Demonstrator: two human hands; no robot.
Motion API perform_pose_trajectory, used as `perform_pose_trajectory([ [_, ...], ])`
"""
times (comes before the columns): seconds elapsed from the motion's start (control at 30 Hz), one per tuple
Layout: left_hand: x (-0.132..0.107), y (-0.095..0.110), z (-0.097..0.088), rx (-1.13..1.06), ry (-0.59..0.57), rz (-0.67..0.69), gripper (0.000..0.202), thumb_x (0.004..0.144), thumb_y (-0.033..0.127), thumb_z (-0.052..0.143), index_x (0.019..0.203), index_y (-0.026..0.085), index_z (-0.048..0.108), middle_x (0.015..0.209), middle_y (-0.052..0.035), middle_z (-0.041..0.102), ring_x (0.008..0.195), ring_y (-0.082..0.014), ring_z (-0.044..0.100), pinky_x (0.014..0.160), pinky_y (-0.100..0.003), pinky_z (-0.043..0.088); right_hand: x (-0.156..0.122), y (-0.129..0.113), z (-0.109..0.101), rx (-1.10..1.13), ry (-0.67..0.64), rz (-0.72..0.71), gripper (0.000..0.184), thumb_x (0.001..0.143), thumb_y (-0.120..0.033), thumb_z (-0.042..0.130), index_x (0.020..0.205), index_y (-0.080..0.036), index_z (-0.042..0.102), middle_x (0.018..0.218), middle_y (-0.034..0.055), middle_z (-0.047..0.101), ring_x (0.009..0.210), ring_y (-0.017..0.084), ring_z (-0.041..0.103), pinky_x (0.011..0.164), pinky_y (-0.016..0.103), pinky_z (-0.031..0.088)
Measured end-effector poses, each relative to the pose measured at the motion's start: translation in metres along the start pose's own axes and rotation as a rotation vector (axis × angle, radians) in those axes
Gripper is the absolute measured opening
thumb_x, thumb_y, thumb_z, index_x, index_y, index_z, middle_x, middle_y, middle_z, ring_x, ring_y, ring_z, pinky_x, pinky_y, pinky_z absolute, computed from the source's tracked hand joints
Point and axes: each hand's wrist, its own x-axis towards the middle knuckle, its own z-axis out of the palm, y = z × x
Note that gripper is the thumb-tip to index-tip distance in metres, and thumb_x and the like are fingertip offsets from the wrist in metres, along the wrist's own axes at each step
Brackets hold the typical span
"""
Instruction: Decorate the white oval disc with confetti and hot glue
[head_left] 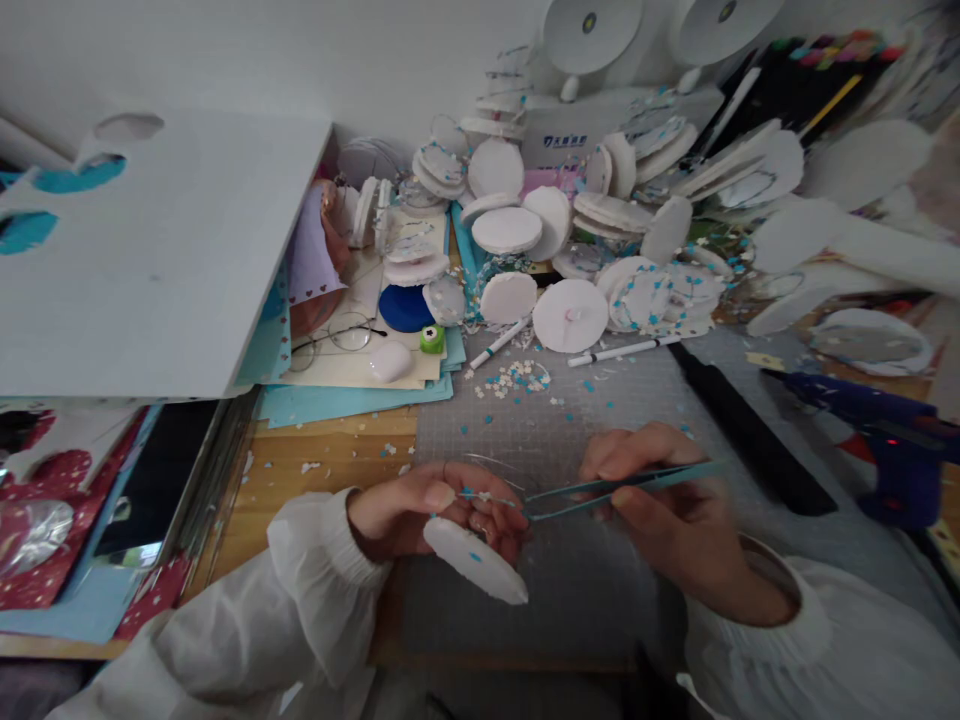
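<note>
Head view: left hand [409, 510] closes around a white disc [474, 562], tilting it above the mat [600, 600], probably to face the tweezers [600, 490] pinched in the right hand [675, 525].

A wooden table [330, 470] fills the picture. A grey mat [600, 590] with little squares lies on it in the middle and low part. Tiny blue and white paper bits [517, 378] are spread on the mat, above the middle. Two white pens [499, 342] lie just above them. A big heap of white round discs [570, 315] sits at the top middle. Blue paper [337, 402] lies left of the mat, with glasses [337, 335] on cream paper above it. A black strip [750, 430] and a blue glue gun [877, 420] lie on the right.
</note>
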Motion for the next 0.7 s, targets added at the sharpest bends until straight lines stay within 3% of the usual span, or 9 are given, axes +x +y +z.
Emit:
perform_pose_trajectory([
  [0.3,0.0,0.0,0.0,-0.013,0.024,0.033,0.056,0.058,0.051,0.07,0.095,0.009,0.069,0.08,-0.0113,0.066,0.07,-0.0204,0.059,0.06,-0.027,0.044,0.002,0.001,-0.001,0.027,0.107,0.031,0.005,0.083,-0.025,0.06,0.088,-0.027,0.061,0.074,0.0,0.058,0.057,0.012,0.053,0.049,0.027,0.044],
  [0.47,0.001,0.003,-0.002,0.015,-0.071,-0.002,0.063,0.056,0.056,0.07,0.097,0.008,0.067,0.078,-0.0099,0.063,0.065,-0.0162,0.056,0.059,-0.026,0.043,0.01,-0.006,-0.001,0.147,0.279,0.076,0.006,0.081,-0.031,0.063,0.082,-0.025,0.061,0.069,-0.003,0.052,0.053,0.007,0.049,0.047,0.022,0.04],
  [0.53,0.002,0.002,-0.003,0.053,-0.103,0.005,0.066,0.055,0.056,0.072,0.101,0.009,0.065,0.082,-0.0092,0.061,0.067,-0.0155,0.055,0.062,-0.026,0.043,0.011,-0.008,-0.002,0.139,0.282,0.07,0.006,0.08,-0.031,0.064,0.082,-0.025,0.061,0.07,-0.0028,0.052,0.055,0.008,0.049,0.047,0.022,0.04],
  [0.6,0.003,-0.001,-0.004,0.179,-0.075,0.123,0.066,0.057,0.053,0.075,0.107,0.012,0.062,0.089,-0.0091,0.059,0.074,-0.0161,0.054,0.068,-0.028,0.044,0.009,-0.007,-0.003,0.107,0.213,0.035,0.005,0.081,-0.03,0.063,0.084,-0.026,0.061,0.072,-0.0017,0.054,0.056,0.009,0.051,0.048,0.023,0.041],
  [0.7,0.005,-0.007,-0.005,0.617,0.154,0.531,0.066,0.057,0.035,0.08,0.116,0.019,0.054,0.102,-0.0093,0.054,0.09,-0.0204,0.053,0.08,-0.033,0.044,0.004,-0.004,-0.002,0.069,0.114,-0.007,0.004,0.084,-0.025,0.059,0.088,-0.025,0.06,0.073,-0.0003,0.057,0.058,0.011,0.053,0.048,0.025,0.042],
])
